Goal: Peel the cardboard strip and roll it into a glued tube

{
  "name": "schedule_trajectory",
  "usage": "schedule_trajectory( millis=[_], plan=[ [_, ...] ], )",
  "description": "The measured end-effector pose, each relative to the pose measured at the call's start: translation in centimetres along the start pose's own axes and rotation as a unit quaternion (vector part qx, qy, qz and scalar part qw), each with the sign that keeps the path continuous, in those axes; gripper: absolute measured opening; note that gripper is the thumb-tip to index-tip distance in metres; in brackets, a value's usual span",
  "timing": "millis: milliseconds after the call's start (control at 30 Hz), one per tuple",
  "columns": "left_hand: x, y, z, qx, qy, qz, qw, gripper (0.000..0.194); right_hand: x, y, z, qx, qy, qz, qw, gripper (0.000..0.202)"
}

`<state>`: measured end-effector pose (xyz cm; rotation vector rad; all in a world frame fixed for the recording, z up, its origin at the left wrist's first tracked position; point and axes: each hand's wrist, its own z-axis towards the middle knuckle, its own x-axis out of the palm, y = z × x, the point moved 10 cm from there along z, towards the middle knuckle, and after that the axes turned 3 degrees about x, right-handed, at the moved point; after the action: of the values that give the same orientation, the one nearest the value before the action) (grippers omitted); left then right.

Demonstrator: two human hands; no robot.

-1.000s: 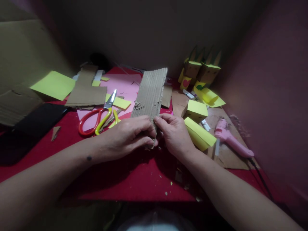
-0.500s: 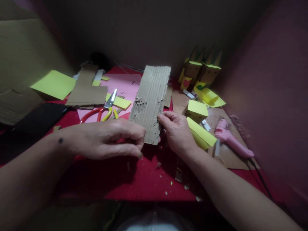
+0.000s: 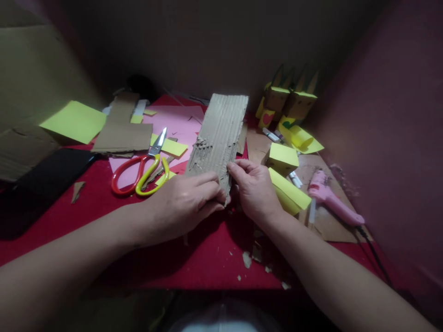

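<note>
A strip of corrugated cardboard (image 3: 221, 124) stands tilted in front of me, its ridges bare and its surface torn partway down. My right hand (image 3: 258, 191) pinches its right edge between thumb and fingers. Across the strip's lower end lies my left hand (image 3: 190, 200), fingers curled and pressed together at the bottom right corner; the fingertips are partly hidden. Scissors (image 3: 140, 173) with one red and one yellow handle lie beyond my left wrist, blades slightly apart.
Pink paper (image 3: 173, 120), cut cardboard (image 3: 121, 131) and a yellow sheet (image 3: 74, 121) lie left. A pink glue gun (image 3: 334, 198) rests right on a board, near a yellow-topped box (image 3: 282, 159) and cardboard figures (image 3: 301, 103). Paper scraps (image 3: 247, 259) dot the red tabletop (image 3: 155, 263).
My left hand has moved right across the strip's lower end, uncovering the scissors' handles. A pale scrap now lies on the red surface below. My right hand keeps its hold.
</note>
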<state>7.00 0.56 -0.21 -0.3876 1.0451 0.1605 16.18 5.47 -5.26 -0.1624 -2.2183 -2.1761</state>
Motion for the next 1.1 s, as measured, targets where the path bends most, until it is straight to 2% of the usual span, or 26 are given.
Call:
schedule_trajectory(
  millis=[100,267,400,600,733,867,1100],
  plan=[
    [0.1,-0.1,0.0,-0.007,0.004,0.040,0.999,0.021,0.0,-0.1,0.1,-0.006,0.002,0.008,1.000,0.025],
    [0.0,0.7,0.1,-0.038,0.052,-0.041,0.997,0.011,-0.5,0.2,0.1,-0.026,-0.013,0.010,1.000,0.026],
    [-1.0,1.0,-0.1,-0.035,0.004,0.003,0.999,0.005,-0.9,0.9,-0.1,-0.059,-0.033,-0.010,0.998,0.026],
    [-0.7,0.0,-0.2,-0.004,-0.036,0.084,0.996,0.013,-1.2,1.5,-0.2,-0.087,-0.059,-0.068,0.992,0.029],
    [-0.7,-0.1,-0.3,-0.009,-0.048,0.081,0.996,0.013,-1.2,1.3,-0.3,-0.078,-0.060,-0.078,0.992,0.029],
    [-0.1,0.6,-0.3,-0.034,-0.023,0.057,0.998,0.007,-1.0,1.1,-0.4,-0.051,-0.049,-0.093,0.993,0.027],
    [0.2,0.4,-0.4,-0.031,-0.013,0.048,0.998,0.020,-0.8,0.4,-0.5,-0.008,-0.044,-0.062,0.997,0.023]
  ],
)
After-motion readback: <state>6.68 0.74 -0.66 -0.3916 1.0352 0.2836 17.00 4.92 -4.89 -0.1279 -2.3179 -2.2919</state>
